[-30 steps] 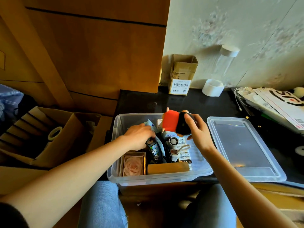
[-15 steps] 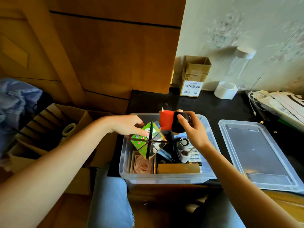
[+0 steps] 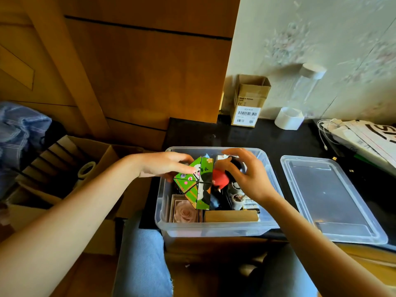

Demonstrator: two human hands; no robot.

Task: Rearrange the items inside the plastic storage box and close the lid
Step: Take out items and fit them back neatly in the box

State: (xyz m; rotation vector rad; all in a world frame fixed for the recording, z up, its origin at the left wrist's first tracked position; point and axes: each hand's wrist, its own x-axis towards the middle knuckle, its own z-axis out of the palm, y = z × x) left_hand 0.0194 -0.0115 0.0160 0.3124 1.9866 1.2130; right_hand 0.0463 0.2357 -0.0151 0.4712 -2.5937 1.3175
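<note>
A clear plastic storage box (image 3: 216,229) stands open on the dark table's front edge. Over its left half my left hand (image 3: 166,166) holds a green folding picture cube (image 3: 196,185) by its upper corner. My right hand (image 3: 246,174) grips a red and black toy (image 3: 220,177) low inside the box, beside the cube. On the box floor lie a framed pink rose (image 3: 185,212), a wooden block (image 3: 230,216) and several small items. The clear lid (image 3: 330,200) lies flat on the table to the right of the box.
A small cardboard carton (image 3: 248,101), a white tape roll (image 3: 289,118) and a clear tube (image 3: 306,82) stand by the back wall. Papers and a white cable (image 3: 364,136) lie at far right. An open cardboard box (image 3: 64,168) sits on the floor left.
My left hand drew the green cube out of the box and raised it. My right hand lowered the red and black toy from above the box down into it.
</note>
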